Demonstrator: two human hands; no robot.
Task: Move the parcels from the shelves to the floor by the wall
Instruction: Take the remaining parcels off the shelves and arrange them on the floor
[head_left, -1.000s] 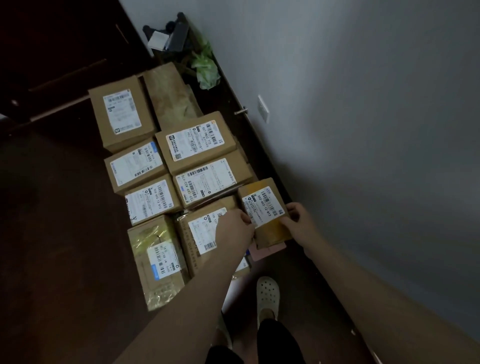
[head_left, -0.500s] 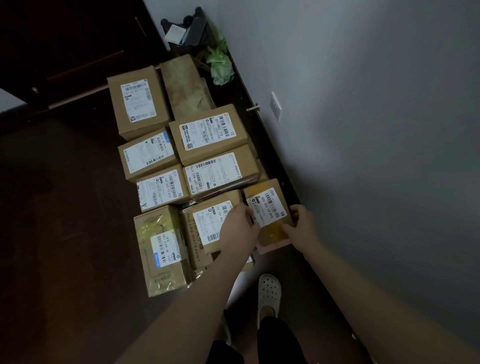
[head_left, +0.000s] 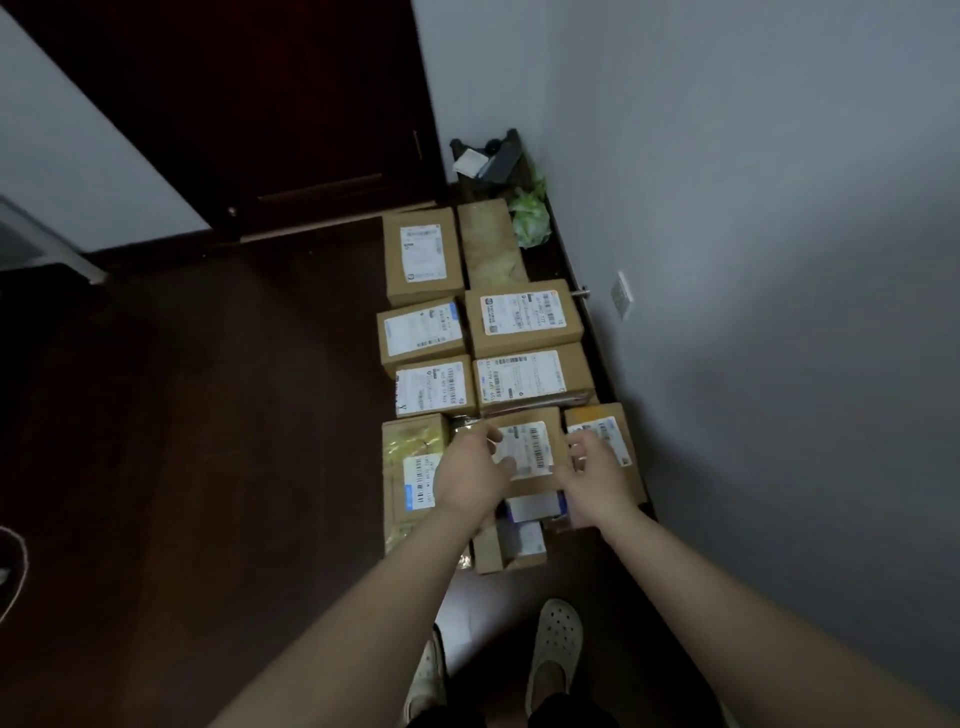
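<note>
Your left hand (head_left: 470, 470) lies over the left edge of the labelled parcel (head_left: 535, 449) straight ahead at 12 o'clock, its fingers spread and relaxed, gripping nothing. Your right hand (head_left: 597, 480) sits at that parcel's 3 o'clock, over the seam between it and the small orange-topped parcel (head_left: 605, 418). Its fingers are loosely curled, and the blur hides whether they touch the cardboard. The small orange-topped parcel stands on the floor (head_left: 234, 441) close to the wall (head_left: 779, 312), which runs along your 3 o'clock side. Toward 12 o'clock, the other parcels (head_left: 522, 317) lie in two rows beside the wall, most with labels up, packed edge to edge. At 9 o'clock of your left hand is a yellow-taped parcel (head_left: 413, 447), partly covered by your wrist. Far off at 12 o'clock a green bag (head_left: 530, 221) sits in the corner, with a dark door (head_left: 260, 104) at 11 o'clock. Your pale shoes (head_left: 553, 649) show at 6 o'clock.
</note>
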